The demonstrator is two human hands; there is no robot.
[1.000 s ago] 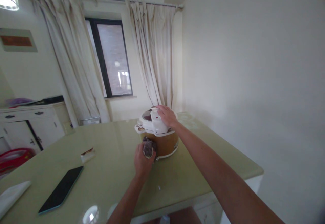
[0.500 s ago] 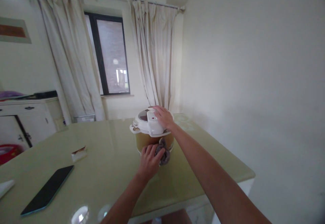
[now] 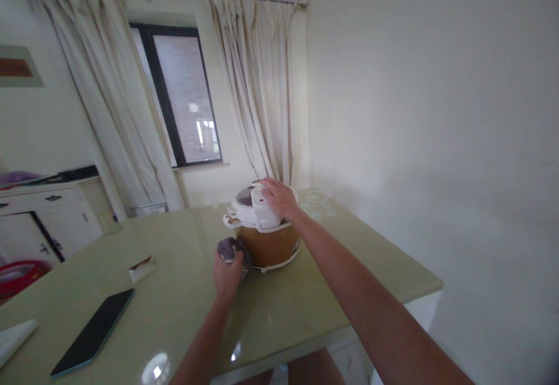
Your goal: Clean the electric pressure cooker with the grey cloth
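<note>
A rice cooker [image 3: 271, 246] with a white lid [image 3: 248, 213] and a golden-brown body stands on the table. My right hand [image 3: 279, 198] lies flat over the right part of the lid, fingers stretched out. At the lower left of the body, my left hand [image 3: 227, 271] is closed around a crumpled grey cloth [image 3: 231, 249]. The cloth is against the cooker's left side, and part of it is hidden behind my fingers.
The pale green table [image 3: 183, 321] has a rounded right corner near the wall. On its left lie a black phone [image 3: 94, 332], a small white packet [image 3: 142, 268] and a white object [image 3: 15, 338] at the frame edge. A white cabinet [image 3: 56, 213] stands beyond.
My left hand has wiped the cloth leftward, from the cooker's front to its left side. My right hand stays on the lid. The view has shifted slightly.
</note>
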